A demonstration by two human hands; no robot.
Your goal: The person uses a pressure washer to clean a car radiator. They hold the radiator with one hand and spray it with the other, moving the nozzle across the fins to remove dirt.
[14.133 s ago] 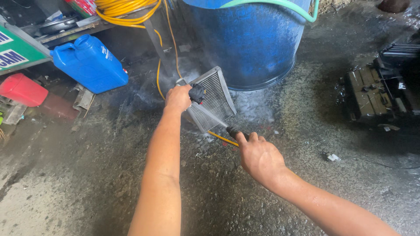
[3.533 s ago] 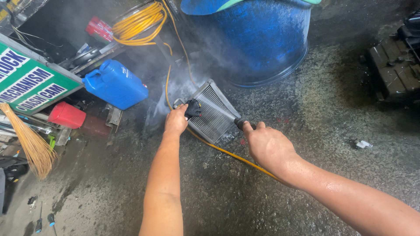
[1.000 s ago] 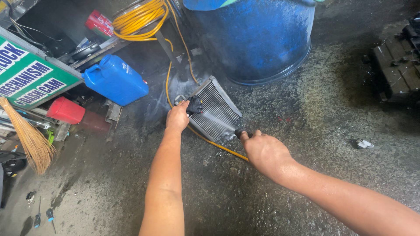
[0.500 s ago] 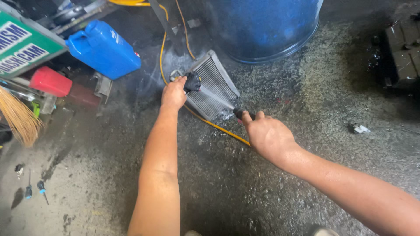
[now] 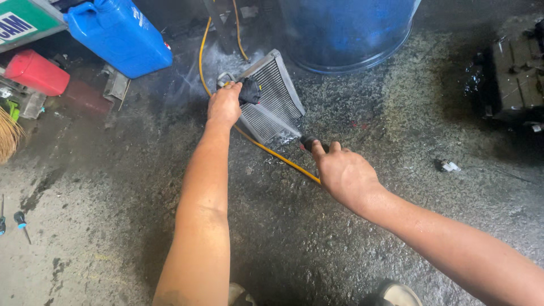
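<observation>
Two bare hands at work in the head view: left hand (image 5: 225,105) clamped on the top edge of a finned metal core (image 5: 271,97) propped on the wet concrete floor (image 5: 317,238). Right hand (image 5: 344,173), at 4 o'clock of the core, is closed around a black spray nozzle (image 5: 309,141) aimed at the fins, a yellow hose (image 5: 272,153) trailing beneath. Blue jerrycan (image 5: 119,35) sits at 10 o'clock, blue barrel (image 5: 345,28) at 1 o'clock.

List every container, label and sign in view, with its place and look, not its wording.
Sign: top left corner, flat board, green and white with blue lettering.
Blue jug: top left beside the sign, rectangular plastic, small white label on its side.
Red can: left edge, below the sign, lying down.
Blue barrel: top centre, round, upright.
</observation>
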